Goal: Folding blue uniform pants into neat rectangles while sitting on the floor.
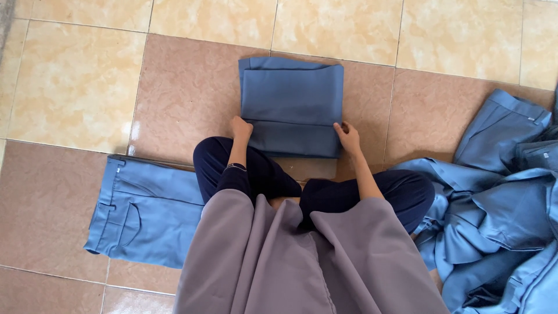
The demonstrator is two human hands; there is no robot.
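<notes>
Closest to me is a long grey-purple cloth (302, 261) that hangs down over the lap. Under it I see crossed legs in dark blue trousers (256, 171), sitting on the shiny tan and pink tile floor (81, 81).

Just past the knees lies a folded blue cloth garment, a neat square (290, 104). It rests flat on the floor, right in front of the person. My left hand (240, 128) sits on its near left corner. My right hand (347, 135) sits on its near right corner. Both hands look like they are pinching the near edge, but the fingertips curl under, so I cannot tell for sure how tight they hold.

I think the folded square is soft and light. It will bend and flop if I lift it by one corner. It is not slippery and it will not break. The best place to hold it looks like the two near corners, or flat underneath, so the folds stay shut.

On the left lies a flat pair of light blue trousers with pockets (145, 209), partly tucked under the leg. On the right is a messy heap of the same blue clothes (500, 203). The heap runs off the edge, so I cannot count the pieces. The underside of the folded square is hidden too.
</notes>
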